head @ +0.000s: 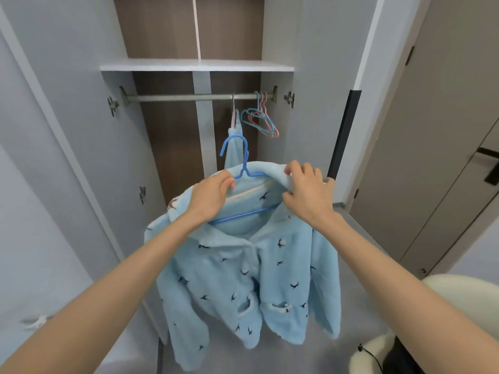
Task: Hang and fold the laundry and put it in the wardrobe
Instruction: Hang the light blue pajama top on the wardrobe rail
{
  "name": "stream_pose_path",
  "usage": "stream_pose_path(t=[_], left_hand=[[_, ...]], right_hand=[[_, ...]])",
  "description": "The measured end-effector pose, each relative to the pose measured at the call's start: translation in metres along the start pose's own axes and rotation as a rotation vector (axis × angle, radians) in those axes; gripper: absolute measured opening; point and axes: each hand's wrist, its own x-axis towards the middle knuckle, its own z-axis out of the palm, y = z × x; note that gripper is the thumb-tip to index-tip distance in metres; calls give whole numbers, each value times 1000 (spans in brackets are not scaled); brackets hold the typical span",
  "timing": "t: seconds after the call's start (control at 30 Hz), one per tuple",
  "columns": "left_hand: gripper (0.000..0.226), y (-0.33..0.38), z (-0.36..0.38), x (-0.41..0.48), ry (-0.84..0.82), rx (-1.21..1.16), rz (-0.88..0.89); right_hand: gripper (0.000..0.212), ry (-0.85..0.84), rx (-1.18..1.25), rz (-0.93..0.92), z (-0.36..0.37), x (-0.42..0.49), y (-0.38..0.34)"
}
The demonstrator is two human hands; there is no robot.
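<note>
A fluffy light-blue pyjama top (pixel 243 282) with small dark bird prints hangs in front of me on a blue hanger (pixel 244 163), its hook pointing up. My left hand (pixel 210 197) grips the hanger's left shoulder together with the collar. My right hand (pixel 307 191) pinches the collar fabric over the hanger's right shoulder. Behind them the open wardrobe has a metal rail (pixel 183 98). Another light-blue garment (pixel 234 147) hangs from that rail on a pink hanger.
Several bare pink and teal hangers (pixel 262 120) hang at the rail's right end. A white shelf (pixel 197 66) sits above the rail. Wardrobe doors (pixel 67 130) stand open on both sides. A cream chair (pixel 459 290) is at lower right, a grey room door (pixel 445 130) beyond.
</note>
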Motion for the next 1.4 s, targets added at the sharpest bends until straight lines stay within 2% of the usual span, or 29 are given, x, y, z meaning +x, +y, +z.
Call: stream_pose_path(t=[0.1,0.2,0.3,0.43,0.57,0.83,0.97,1.07,1.2,1.3,1.4], left_hand=[[28,7,0,14,-6,-59,-17],[28,13,-1,25,-20,-122,-28],[26,19,-3,34,-40,-145,2],[23,16,-4,46,-71,-133,41],[24,1,-2,59,-79,-140,54],[16,-55,-4,102,-130,-190,1],[16,-90,-5,144,-96,-47,54],[9,-120,-8,184,-26,0,-18],[36,-156,-23,233,61,-158,-120],[39,-184,-30,258,89,-257,-199],[39,-208,-31,279,103,-319,-260]], right_hand=[[50,-37,28,-12,-7,9,14],[57,-32,158,-242,-14,20,21],[44,-129,208,-389,-12,28,27],[33,-217,202,-404,-5,39,34],[31,-279,315,-430,2,50,30],[33,-604,771,-236,41,93,2],[34,-536,902,-127,76,127,-22],[26,-494,993,-50,98,161,-47],[32,-463,1126,105,127,211,-76],[19,-461,1221,216,149,251,-94],[16,-446,1251,266,168,288,-112]])
